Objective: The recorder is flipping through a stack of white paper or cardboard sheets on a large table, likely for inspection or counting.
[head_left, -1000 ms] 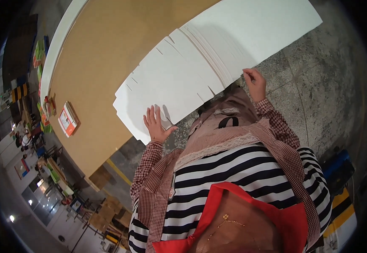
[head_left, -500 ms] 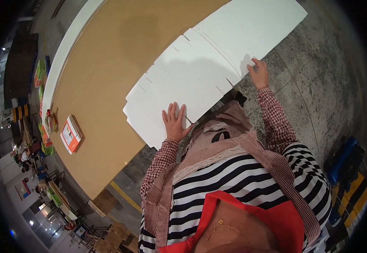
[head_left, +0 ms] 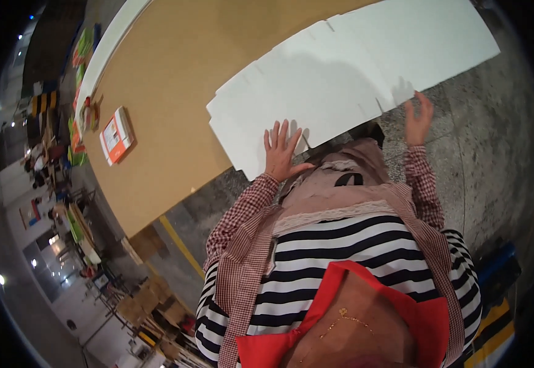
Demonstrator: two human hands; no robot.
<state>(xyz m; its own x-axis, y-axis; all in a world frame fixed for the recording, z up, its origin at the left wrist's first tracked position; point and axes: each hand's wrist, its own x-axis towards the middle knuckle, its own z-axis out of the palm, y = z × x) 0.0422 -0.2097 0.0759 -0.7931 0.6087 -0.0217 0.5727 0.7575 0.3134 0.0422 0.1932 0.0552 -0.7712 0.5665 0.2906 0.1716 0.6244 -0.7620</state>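
A large white cardboard sheet [head_left: 322, 80] with slots and crease lines lies flat on the brown tabletop [head_left: 175, 122], and part of it sticks out past the near edge. My left hand [head_left: 282, 150] rests palm down near the sheet's left end, beside a slot, its fingers spread. Near the sheet's front edge, further right, is my right hand [head_left: 419, 119]. Its thumb and forefinger stand apart with nothing seen between them. Whether its fingertips touch the edge, I cannot tell.
An orange and white pack [head_left: 116, 136] sits on the table's left part, near a small bottle-like item [head_left: 88, 113]. To the lower right stands a blue object [head_left: 497, 270] by a yellow-black striped block [head_left: 494, 328]. People and benches appear far left.
The whole view has shifted, so the sheet appears further right. My right hand has drawn back slightly from the sheet toward me. The left hand keeps its place beside the slot.
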